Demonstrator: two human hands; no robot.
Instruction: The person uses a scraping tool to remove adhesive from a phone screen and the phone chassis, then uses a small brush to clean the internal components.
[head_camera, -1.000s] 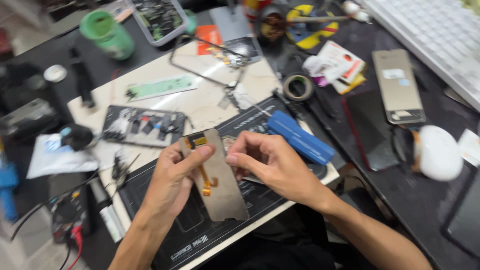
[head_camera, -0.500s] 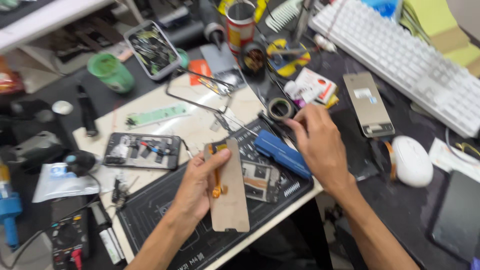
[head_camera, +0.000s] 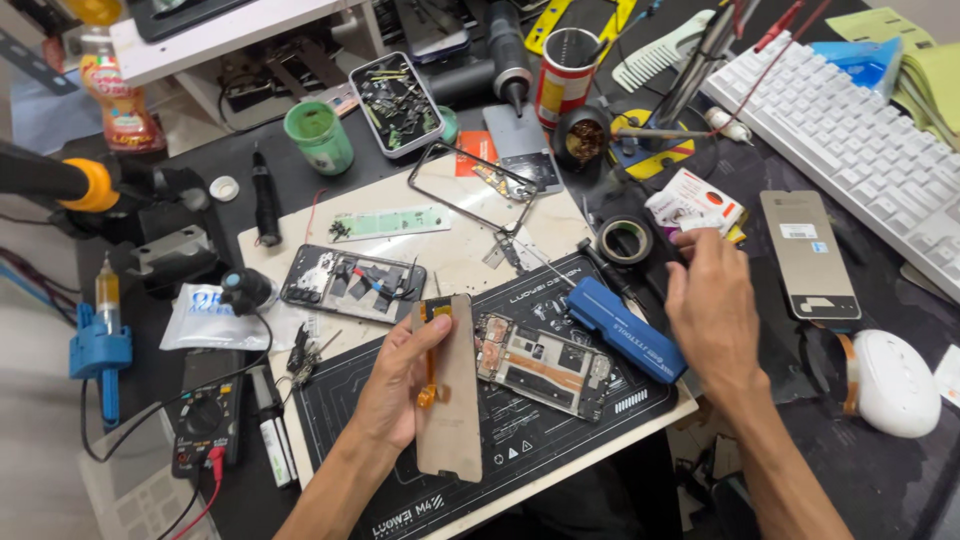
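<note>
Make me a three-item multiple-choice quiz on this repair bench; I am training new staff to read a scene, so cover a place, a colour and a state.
1. Where does the opened phone frame lie?
A. on the black work mat
B. on the white keyboard
C. inside the green cup

2. What colour is the long tool case beside the right hand?
A. red
B. blue
C. yellow

3. What is the left hand doing?
A. lying flat and empty
B. gripping the tape roll
C. holding a phone screen panel upright off the mat

Answers: 1 A, the frame rests on the mat just right of the held panel. 2 B, the case is plainly blue. 3 C, the fingers wrap the panel's edge while the right hand hovers empty near the tape roll.
</note>
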